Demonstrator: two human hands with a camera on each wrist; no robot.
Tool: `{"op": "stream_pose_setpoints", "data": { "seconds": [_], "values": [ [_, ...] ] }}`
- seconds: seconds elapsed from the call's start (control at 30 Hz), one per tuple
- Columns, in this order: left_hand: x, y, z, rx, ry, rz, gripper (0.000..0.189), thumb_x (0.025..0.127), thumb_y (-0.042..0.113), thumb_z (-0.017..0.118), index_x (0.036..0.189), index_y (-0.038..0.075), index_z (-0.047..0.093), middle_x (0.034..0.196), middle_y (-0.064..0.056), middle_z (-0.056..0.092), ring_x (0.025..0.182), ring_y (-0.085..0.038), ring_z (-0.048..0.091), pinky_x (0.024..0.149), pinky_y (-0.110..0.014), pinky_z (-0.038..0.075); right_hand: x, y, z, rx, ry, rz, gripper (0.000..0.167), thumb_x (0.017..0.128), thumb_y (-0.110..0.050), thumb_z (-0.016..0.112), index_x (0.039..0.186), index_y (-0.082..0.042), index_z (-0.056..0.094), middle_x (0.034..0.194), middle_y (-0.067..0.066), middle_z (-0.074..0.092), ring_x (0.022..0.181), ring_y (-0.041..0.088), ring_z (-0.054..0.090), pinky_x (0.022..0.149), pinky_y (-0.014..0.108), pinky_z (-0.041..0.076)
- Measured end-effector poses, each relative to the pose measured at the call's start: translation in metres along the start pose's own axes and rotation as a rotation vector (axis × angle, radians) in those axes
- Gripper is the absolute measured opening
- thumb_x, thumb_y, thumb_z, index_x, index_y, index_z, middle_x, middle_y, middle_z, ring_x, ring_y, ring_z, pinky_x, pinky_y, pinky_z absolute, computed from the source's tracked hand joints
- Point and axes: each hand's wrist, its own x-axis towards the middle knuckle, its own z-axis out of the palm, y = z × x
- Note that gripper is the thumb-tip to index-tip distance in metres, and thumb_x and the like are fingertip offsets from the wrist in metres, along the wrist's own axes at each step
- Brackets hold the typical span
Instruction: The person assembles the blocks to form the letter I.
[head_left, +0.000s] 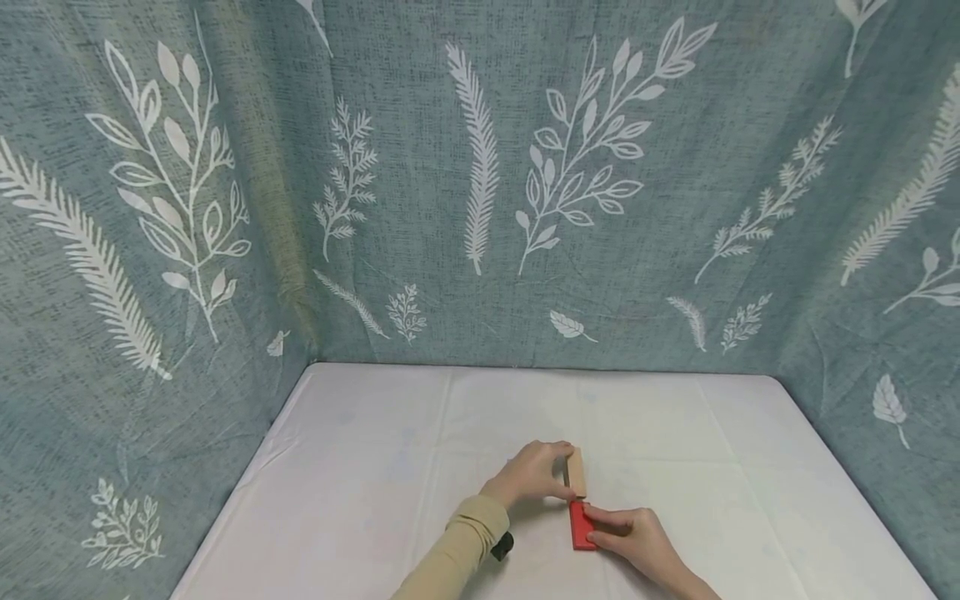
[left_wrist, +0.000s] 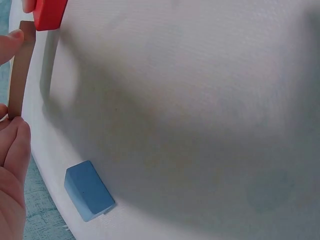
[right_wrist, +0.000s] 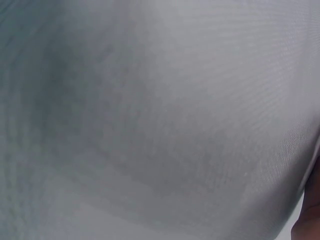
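My left hand (head_left: 531,473) holds a long tan wooden block (head_left: 576,472) by its two ends, between thumb and fingers. Directly in front of it, nearer to me, lies a red block (head_left: 581,529), which my right hand (head_left: 637,542) pinches from the right side. The near end of the tan block meets the far end of the red one, roughly in line. In the left wrist view the tan block (left_wrist: 22,70) and the red block (left_wrist: 50,12) come close together at the upper left. Only a dark sliver of my right hand (right_wrist: 310,210) shows in the right wrist view.
A blue block (left_wrist: 90,191) sits on the white-covered table in the left wrist view, apart from the other two. A black device (head_left: 502,547) is at my left wrist. Blue-green curtains (head_left: 420,167) with white leaf prints stand behind the table (head_left: 360,467) and at its sides.
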Motion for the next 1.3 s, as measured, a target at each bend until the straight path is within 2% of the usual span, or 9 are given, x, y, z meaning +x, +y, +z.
{"op": "stream_pose_setpoints", "data": {
  "seconds": [0.3,0.53,0.67,1.07,1.3],
  "values": [
    [-0.0012,0.0019,0.003,0.009,0.005,0.007,0.061,0.073,0.028,0.081,0.127,0.006,0.06,0.131,-0.007,0.06,0.121,-0.02,0.057,0.104,-0.026,0.045,-0.0008,0.0012,0.0016,0.018,0.004,-0.034,0.041,0.08,-0.032,0.074,0.112,-0.007,0.07,0.11,0.008,0.07,0.106,0.003,0.06,0.085,0.02,0.055],
    [0.0006,0.0024,0.0064,0.02,-0.008,0.001,0.061,0.073,0.029,0.081,0.127,0.008,0.061,0.131,-0.006,0.06,0.122,-0.02,0.057,0.104,-0.026,0.044,-0.0004,0.0026,0.0011,0.041,-0.006,0.011,0.042,0.079,-0.033,0.075,0.113,-0.009,0.07,0.111,0.006,0.07,0.104,-0.002,0.059,0.084,0.017,0.054],
    [0.0015,0.0032,0.0073,0.027,-0.021,-0.011,0.06,0.073,0.03,0.081,0.126,0.009,0.062,0.132,-0.006,0.06,0.122,-0.019,0.057,0.104,-0.027,0.044,0.0,0.0027,0.0009,0.038,-0.006,0.021,0.042,0.078,-0.033,0.075,0.113,-0.009,0.07,0.11,0.005,0.07,0.105,0.0,0.06,0.084,0.02,0.055],
    [0.0012,0.006,0.0079,-0.042,-0.054,-0.086,0.061,0.074,0.029,0.081,0.129,0.011,0.06,0.136,-0.004,0.057,0.127,-0.019,0.052,0.107,-0.029,0.042,0.0,0.0037,0.0003,0.016,-0.007,0.024,0.042,0.078,-0.035,0.075,0.111,-0.01,0.071,0.109,0.004,0.071,0.104,0.001,0.061,0.084,0.023,0.056],
    [0.0016,0.0055,0.0083,-0.084,-0.073,-0.108,0.062,0.075,0.028,0.08,0.13,0.011,0.059,0.138,-0.005,0.054,0.129,-0.022,0.05,0.108,-0.033,0.042,-0.0005,0.0038,-0.0006,0.012,-0.006,0.007,0.041,0.078,-0.035,0.075,0.111,-0.01,0.071,0.109,0.005,0.071,0.104,0.0,0.06,0.084,0.021,0.056]
  ]
}}
